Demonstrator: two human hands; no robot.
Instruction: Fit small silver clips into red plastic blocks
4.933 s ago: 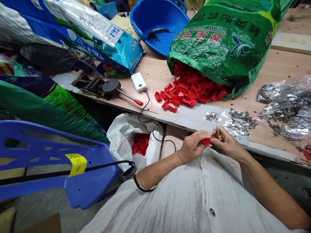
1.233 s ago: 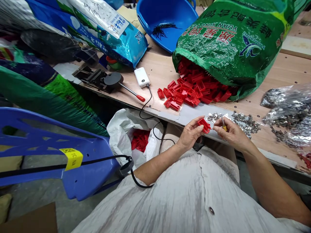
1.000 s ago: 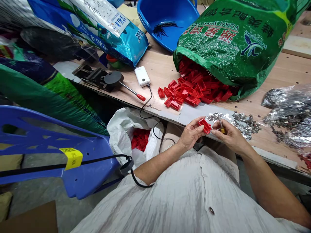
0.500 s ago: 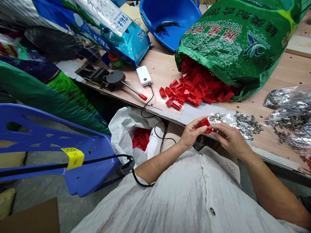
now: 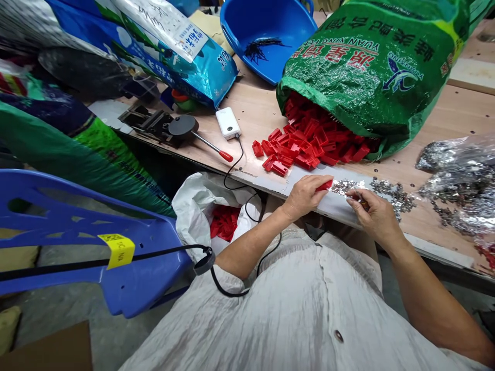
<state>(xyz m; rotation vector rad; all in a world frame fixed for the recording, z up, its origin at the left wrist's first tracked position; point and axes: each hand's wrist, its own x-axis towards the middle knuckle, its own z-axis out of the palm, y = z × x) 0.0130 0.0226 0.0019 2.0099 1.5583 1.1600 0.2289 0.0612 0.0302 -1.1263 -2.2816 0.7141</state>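
My left hand [image 5: 303, 195] rests at the table's front edge, fingers closed on a red plastic clip [image 5: 325, 184] that pokes out to the right. My right hand [image 5: 372, 212] lies just right of it, fingers curled round a small yellow-handled tool [image 5: 362, 202], only its tip showing. Its fingertips touch a scatter of small silver metal pieces [image 5: 371, 189]. A pile of red clips [image 5: 305, 144] spills from a green woven sack [image 5: 371, 67] behind my hands.
A blue basin [image 5: 266, 36] holding black bits, a blue printed bag [image 5: 170, 51], a white power bank [image 5: 228, 122] with cable and a red-tipped lever tool [image 5: 181, 131] sit at the back left. A clear bag of silver parts [image 5: 456, 180] lies right. A white bag of red clips [image 5: 216, 216] and a blue chair [image 5: 88, 242] stand below left.
Both hands have moved from in front of my body down onto the table edge. My right hand has parted from the clip and gone to the silver pieces.
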